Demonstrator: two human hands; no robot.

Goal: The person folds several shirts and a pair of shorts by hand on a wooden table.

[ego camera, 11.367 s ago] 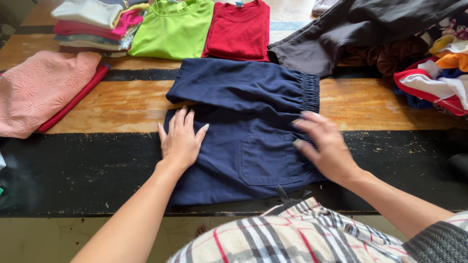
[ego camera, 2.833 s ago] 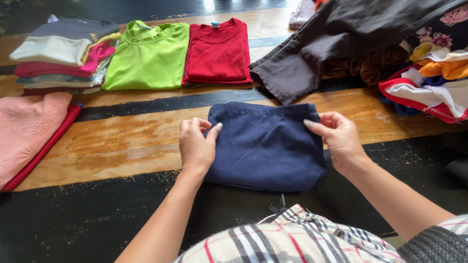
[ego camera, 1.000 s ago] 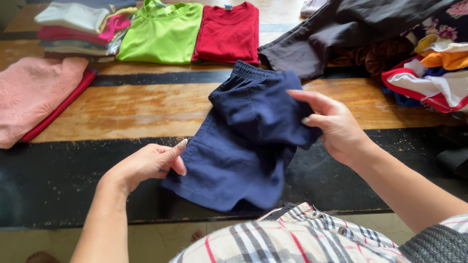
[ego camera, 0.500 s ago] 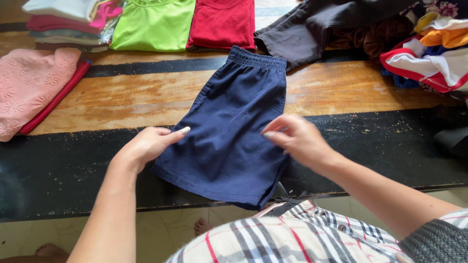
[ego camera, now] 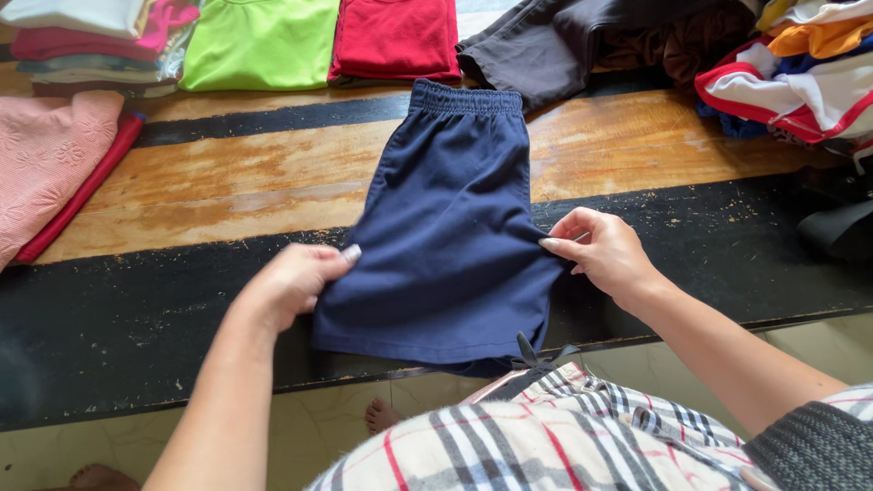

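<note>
A pair of navy blue shorts lies lengthwise on the striped wood and black table, its elastic waistband at the far end and the leg hems near me. My left hand pinches the left edge of the shorts near the hem. My right hand grips the right edge at about the same height. The fabric is stretched flat between the two hands.
Along the far edge lie a folded lime green shirt, a folded red shirt, a stack of folded clothes and dark trousers. A pink cloth lies at left. A loose heap of colourful clothes sits at right.
The shorts, folded into a small square earlier, have been opened out lengthwise. My right hand has moved from the middle of the cloth to its right edge and taken hold.
</note>
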